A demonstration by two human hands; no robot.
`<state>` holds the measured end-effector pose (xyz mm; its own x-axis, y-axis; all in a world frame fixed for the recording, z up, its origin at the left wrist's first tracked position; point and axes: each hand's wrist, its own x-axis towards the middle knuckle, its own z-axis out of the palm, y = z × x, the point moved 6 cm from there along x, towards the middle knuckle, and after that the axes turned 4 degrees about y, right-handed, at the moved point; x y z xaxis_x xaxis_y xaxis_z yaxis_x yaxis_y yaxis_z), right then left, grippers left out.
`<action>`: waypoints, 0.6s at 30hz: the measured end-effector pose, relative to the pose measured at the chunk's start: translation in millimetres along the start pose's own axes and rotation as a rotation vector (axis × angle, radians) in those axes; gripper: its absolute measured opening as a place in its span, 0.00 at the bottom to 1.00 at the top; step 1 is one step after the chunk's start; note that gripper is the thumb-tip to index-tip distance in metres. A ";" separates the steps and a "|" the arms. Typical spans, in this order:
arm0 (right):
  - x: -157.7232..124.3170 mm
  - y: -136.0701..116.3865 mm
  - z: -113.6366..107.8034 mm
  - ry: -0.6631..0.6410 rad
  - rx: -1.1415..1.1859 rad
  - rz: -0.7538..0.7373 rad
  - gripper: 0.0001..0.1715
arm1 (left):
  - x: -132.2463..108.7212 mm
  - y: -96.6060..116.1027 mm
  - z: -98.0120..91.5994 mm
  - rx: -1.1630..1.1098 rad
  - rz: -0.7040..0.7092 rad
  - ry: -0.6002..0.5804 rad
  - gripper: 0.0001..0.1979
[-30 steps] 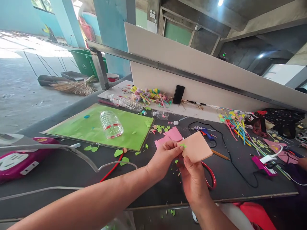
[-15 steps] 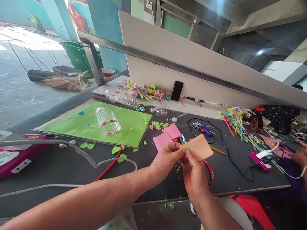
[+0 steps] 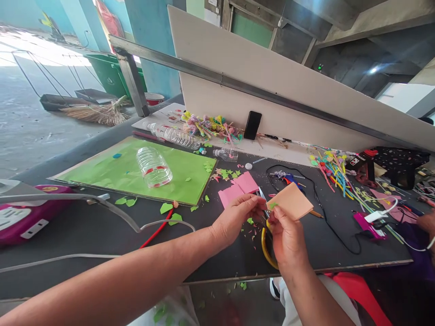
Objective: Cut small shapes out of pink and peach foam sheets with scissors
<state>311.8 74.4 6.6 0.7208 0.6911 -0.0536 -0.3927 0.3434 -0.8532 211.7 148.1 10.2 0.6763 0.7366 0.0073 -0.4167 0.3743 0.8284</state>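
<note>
My right hand (image 3: 288,240) pinches a stack of light orange paper (image 3: 292,201) between thumb and fingers, and a small green paper piece (image 3: 273,205) shows at its thumb tip. Close beside it, my left hand (image 3: 238,215) has its fingers curled together; whatever they hold is hidden. Scissors with a yellow handle (image 3: 266,249) lie below the hands, partly covered by the right one. Behind the left hand are pink paper squares (image 3: 246,182). Small green and pink star-shaped cuttings (image 3: 228,174) are scattered just past them.
A clear plastic bottle piece (image 3: 154,167) rests on a green sheet (image 3: 102,170) at left. Farther back stand a phone (image 3: 252,125) and colourful yarn-like bundles (image 3: 210,126). A blue glue gun (image 3: 292,180) with a black cord lies right. A power strip (image 3: 37,217) sits at far left.
My hands have drawn slightly apart, the right one shifting right with the orange paper and green piece. The scissors' yellow handle now shows; the red handle part is no longer visible.
</note>
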 end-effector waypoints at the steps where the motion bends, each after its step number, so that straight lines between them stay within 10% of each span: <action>1: -0.5 -0.4 0.1 0.005 -0.008 0.001 0.05 | 0.6 0.8 0.2 0.009 -0.003 -0.014 0.14; 18: -5.6 6.3 2.2 -0.001 -0.166 0.022 0.14 | 2.9 -6.0 -3.0 0.219 -0.037 -0.046 0.12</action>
<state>304.0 74.1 2.7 0.7126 0.6978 -0.0732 -0.3090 0.2184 -0.9257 214.4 149.7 3.6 0.7175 0.6965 -0.0038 -0.2530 0.2658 0.9302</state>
